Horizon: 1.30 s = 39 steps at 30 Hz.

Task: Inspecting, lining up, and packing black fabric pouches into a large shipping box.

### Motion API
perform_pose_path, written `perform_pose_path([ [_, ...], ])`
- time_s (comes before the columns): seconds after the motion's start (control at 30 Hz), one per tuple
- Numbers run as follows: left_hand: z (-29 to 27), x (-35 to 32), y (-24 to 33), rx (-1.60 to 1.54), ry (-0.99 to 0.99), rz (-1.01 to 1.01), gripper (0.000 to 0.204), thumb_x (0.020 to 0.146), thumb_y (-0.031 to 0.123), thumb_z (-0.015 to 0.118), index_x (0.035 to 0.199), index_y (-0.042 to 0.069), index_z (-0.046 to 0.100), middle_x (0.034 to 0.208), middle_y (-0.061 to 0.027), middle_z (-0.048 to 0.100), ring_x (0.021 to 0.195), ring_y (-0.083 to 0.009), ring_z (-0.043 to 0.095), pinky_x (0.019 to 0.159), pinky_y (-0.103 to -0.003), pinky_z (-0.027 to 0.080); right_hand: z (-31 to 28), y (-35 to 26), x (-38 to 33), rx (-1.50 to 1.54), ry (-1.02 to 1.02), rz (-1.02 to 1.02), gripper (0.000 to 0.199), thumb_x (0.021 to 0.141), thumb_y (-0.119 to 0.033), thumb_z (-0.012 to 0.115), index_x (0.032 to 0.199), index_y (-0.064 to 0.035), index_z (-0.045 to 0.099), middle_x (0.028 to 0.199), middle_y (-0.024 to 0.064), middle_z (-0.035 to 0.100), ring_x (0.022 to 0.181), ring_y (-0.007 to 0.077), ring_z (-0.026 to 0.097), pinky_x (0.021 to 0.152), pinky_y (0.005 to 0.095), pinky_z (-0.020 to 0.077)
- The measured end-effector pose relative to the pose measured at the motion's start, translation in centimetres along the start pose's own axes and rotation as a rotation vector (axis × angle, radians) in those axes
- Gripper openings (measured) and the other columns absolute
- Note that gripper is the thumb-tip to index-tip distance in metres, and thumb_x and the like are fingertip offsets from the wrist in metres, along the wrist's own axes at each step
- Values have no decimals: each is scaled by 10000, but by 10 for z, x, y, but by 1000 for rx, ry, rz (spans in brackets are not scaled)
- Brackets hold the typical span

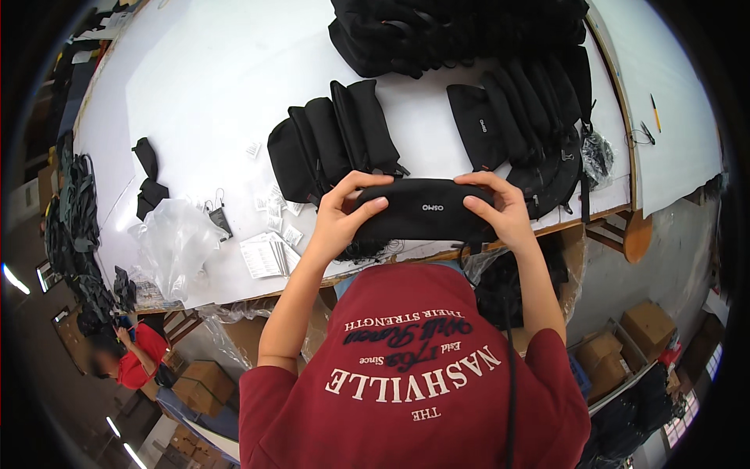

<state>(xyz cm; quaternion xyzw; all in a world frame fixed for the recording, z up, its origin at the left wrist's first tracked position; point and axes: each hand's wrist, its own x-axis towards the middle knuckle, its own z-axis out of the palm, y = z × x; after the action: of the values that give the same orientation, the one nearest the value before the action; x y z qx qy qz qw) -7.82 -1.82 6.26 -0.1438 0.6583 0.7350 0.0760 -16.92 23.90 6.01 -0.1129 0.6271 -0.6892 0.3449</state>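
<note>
Between my two hands I hold up a black zip pouch [426, 213], long and flat, with small pale lettering on its face. My left hand [348, 207] pinches its left end, thumb in front and fingers along the top edge. On the right end, my right hand [500, 207] grips it the same way. The pouch is level, over the near edge of the white table [234, 78]. Just beyond my left hand lies a row of similar black pouches [328, 141]. Another row of black pouches [508, 117] leans together beyond my right hand.
A large heap of black bags [461, 31] covers the far side. Left lie clear plastic bags [176, 242], white paper slips [266, 254] and small white packets [275, 205]. A pen [655, 113] rests on the right-hand table. Cardboard boxes [601, 356] stand behind me; a person in red [144, 356] is lower left.
</note>
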Motion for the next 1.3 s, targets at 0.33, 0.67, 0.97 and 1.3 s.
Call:
perform_pose_path([
  [0.33,-22,-48,17,269,-305,85,152,768,82,739,914,63,703,1137,-45,469,931,-118,501,828,-279,409,16,-46,-36,-550,-132,-243,237,684,-72,784,915,-121,763,956,39,581,846,164,566,746,293,461],
  [0.67,-21,-89,-7,210,-337,-346,285,812,123,736,1009,-14,582,943,-71,624,926,-168,608,892,-306,469,46,-28,-71,-599,-304,-304,273,668,-64,779,934,-109,738,998,67,588,921,236,564,821,318,447],
  [0.97,-12,-102,15,380,-330,-353,183,806,64,716,919,-28,605,862,-80,633,848,-174,621,812,-302,486,49,-16,-93,-725,-249,134,244,767,-173,759,877,-30,594,826,76,521,795,224,523,724,312,439],
  [1.3,-21,-104,21,492,-382,-329,158,818,88,696,897,0,593,796,-84,614,762,-191,605,684,-311,475,50,-8,-86,-470,-211,199,246,741,-89,754,766,-4,525,755,52,481,704,167,476,652,270,396],
])
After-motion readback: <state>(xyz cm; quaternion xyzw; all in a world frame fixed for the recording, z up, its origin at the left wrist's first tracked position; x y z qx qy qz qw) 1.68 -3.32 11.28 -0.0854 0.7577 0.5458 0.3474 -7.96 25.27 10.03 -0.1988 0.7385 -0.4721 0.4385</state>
